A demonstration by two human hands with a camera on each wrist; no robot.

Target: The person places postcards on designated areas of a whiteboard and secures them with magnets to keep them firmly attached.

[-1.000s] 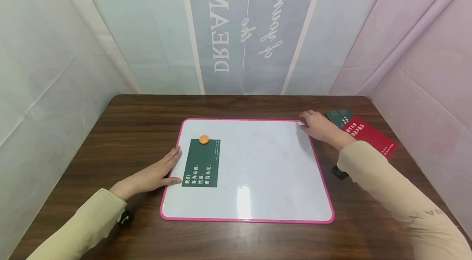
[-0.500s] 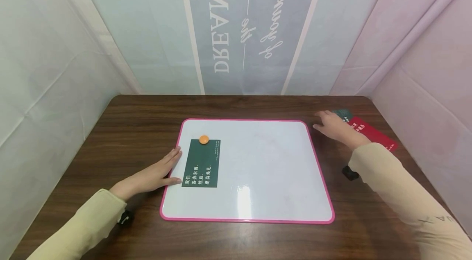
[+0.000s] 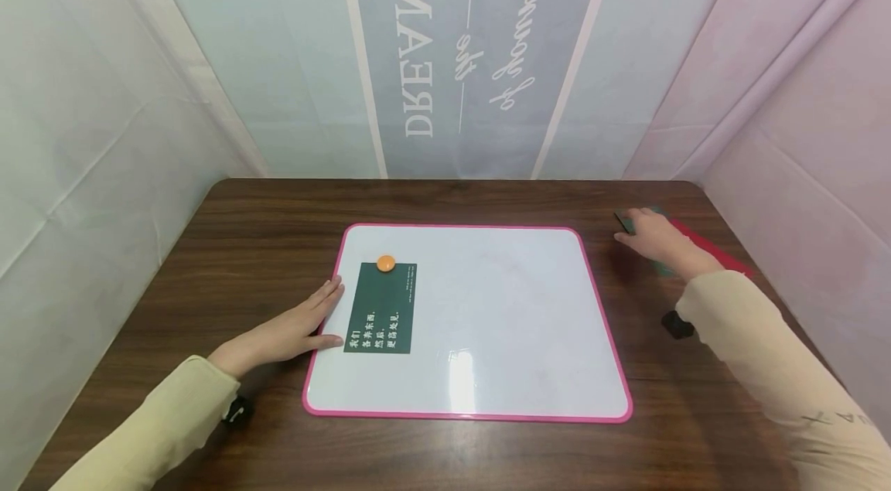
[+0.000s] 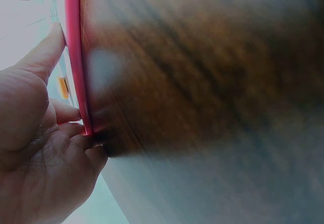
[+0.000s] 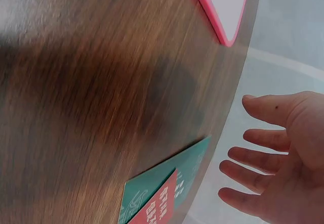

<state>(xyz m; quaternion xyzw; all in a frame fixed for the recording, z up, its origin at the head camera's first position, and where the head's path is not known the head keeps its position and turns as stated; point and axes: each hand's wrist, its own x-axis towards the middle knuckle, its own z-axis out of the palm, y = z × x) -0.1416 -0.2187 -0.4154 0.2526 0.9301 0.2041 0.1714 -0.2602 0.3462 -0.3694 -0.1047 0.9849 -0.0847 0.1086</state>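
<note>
R hand (image 3: 654, 237), fingers apart, nothing seen gripped, just shifted from pink-rimmed rectangular whiteboard (image 3: 508, 321), ctr, to thin dark-green rectangular card (image 5: 190, 163), R of head view; card prob. being reached for.

The right hand (image 3: 654, 236) now hangs over the green card (image 5: 191, 161) near the table's (image 3: 501, 456) far right corner, away from the whiteboard's (image 3: 508, 305) far right corner, hiding more of the red card (image 3: 717, 250) with its sleeve (image 3: 752, 336)
</note>
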